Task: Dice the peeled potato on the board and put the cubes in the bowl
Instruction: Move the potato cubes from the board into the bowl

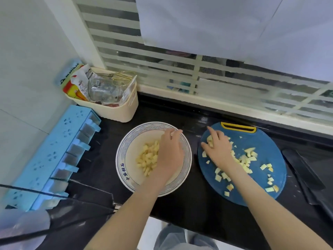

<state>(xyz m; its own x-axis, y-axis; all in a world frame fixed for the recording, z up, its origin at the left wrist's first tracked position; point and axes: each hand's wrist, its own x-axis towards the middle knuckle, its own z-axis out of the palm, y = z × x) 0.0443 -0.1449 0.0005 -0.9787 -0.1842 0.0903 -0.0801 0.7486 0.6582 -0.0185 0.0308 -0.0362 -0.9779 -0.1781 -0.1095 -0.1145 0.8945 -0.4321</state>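
Board: round dark-blue plastic cutting board [270, 141], yellow-edged handle slot at its 12 o'clock, lying flat on the black stone counter [189, 213].
Bowl: white ceramic bowl with a blue patterned rim [124, 170], upright on the counter at 9 o'clock of the board, just beside it with a narrow gap between them.
Potato on board: pale-yellow potato cubes [246, 160] lie scattered from the board's centre out towards 5 o'clock. A few more lie near 9 o'clock, around and partly under the right hand.
Potato in bowl: a heap of cut cubes [146, 159] sits in the well of the bowl, towards its 9 o'clock side.
Left hand: left hand [169, 152] is palm down over the bowl, fingers loosely bent and slightly apart, tips reaching towards the rim at 1 o'clock. The palm side is hidden, so I cannot tell whether anything lies beneath it.
Right hand: right hand [219, 150] is palm down on the 9 o'clock half of the board, fingers straight and spread apart, resting among the cubes and clamped on nothing.
Right of board: a dark flat object [304, 171] lies on the counter at 3 o'clock of the board, too dim to identify.
Back corner: cream plastic basket [117, 112] at 11 o'clock of the bowl, holding packets and a clear jar.
Left wall: light-blue plastic seasoning rack [45, 159] at 9 o'clock of the bowl.
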